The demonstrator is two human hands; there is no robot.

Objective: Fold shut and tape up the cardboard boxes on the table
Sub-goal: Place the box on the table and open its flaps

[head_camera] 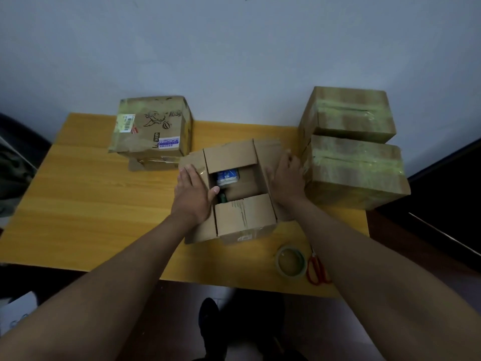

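Note:
An open cardboard box (244,217) stands at the middle of the wooden table (91,204). Its near and far flaps are folded inward, and a blue packet shows inside. My left hand (194,194) lies flat on the left side flap, thumb over the inner edge. My right hand (287,178) holds the right side flap, fingers over its outer edge. A roll of tape (291,260) and red-handled scissors (316,269) lie near the table's front right edge.
Two taped boxes are stacked at the right, the upper (348,113) on the lower (356,173), close to my right hand. A printed, labelled box (151,126) stands at the back left. A wall is behind the table.

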